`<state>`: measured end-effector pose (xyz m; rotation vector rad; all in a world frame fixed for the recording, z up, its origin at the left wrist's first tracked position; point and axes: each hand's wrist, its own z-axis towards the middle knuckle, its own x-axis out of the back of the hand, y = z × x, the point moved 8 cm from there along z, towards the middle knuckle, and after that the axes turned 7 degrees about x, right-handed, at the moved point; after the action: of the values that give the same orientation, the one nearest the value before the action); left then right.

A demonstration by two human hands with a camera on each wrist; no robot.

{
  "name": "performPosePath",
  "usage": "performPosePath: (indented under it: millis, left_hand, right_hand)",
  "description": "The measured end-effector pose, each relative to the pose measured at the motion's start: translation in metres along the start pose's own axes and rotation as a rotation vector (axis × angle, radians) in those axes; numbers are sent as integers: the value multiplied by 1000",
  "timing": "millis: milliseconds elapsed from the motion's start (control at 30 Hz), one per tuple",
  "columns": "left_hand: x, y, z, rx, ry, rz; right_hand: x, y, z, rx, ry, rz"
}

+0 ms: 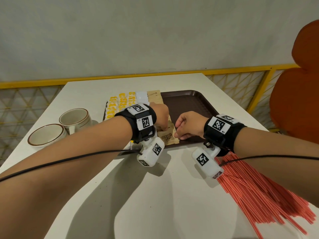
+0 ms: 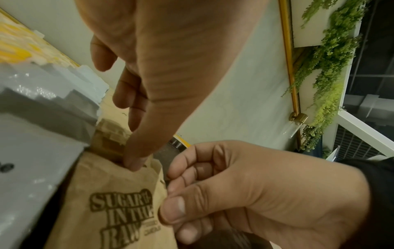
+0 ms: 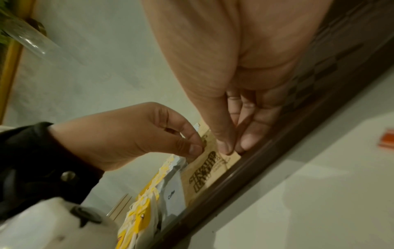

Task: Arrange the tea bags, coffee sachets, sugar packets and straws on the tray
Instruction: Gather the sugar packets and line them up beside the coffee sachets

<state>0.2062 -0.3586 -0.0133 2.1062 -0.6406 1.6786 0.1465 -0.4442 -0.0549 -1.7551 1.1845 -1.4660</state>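
On the tray (image 1: 189, 100), both hands pinch a brown sugar packet (image 1: 168, 138), left hand (image 1: 160, 116) and right hand (image 1: 189, 125) squaring it into its row.

Two cream mugs with brown rims stand near the left edge of the white table (image 1: 120, 187), close together: one mug (image 1: 76, 119) farther back, the other mug (image 1: 47, 135) nearer the front. A yellow railing (image 1: 224, 70) with wire mesh runs behind the table's far edge, below a pale wall (image 1: 138, 31). An orange chair back (image 1: 298, 100) rises beyond the table's right edge. Green hanging plants (image 2: 328, 67) show against the wall.
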Motion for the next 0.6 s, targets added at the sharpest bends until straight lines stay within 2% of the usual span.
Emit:
performPosePath:
  millis: [233,433,600]
  left_hand:
    - [2,-3,0,8,34,-36]
    - [3,-22,1,67,22,-103]
    - [4,-28,0,128,104,-26]
  right_hand:
    - [0,0,0,13,-10,-15]
    - [-1,-3,-1,0,-13,-196]
    - [-5,-1,0,2,-9,-206]
